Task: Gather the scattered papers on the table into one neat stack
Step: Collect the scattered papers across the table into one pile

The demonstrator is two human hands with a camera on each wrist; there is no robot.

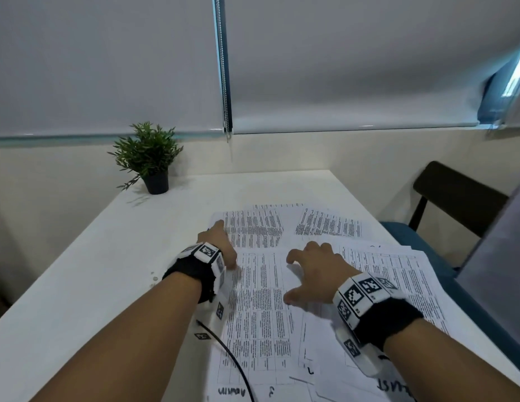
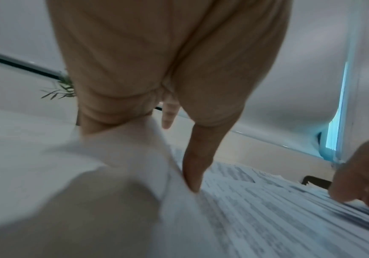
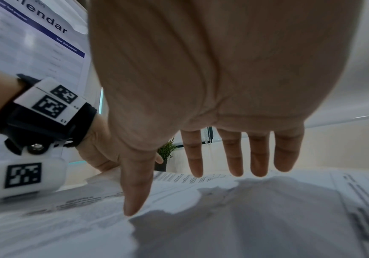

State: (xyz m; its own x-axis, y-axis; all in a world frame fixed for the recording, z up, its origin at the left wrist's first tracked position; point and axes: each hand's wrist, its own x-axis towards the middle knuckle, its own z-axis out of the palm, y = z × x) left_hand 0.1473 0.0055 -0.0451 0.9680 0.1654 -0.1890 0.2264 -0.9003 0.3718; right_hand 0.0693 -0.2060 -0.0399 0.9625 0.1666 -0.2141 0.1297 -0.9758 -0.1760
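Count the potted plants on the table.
1. The potted plant stands at the table's far left corner, near the wall, apart from the papers. Nothing suggests another is hidden.

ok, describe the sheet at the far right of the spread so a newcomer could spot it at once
Start at the white table and go past the right hand toward the wall. The sheet lies beyond the fingertips, nearest the dark chair. Unlike the overlapped pages nearer the person, it shows whole on top, skewed, one dense block of print.
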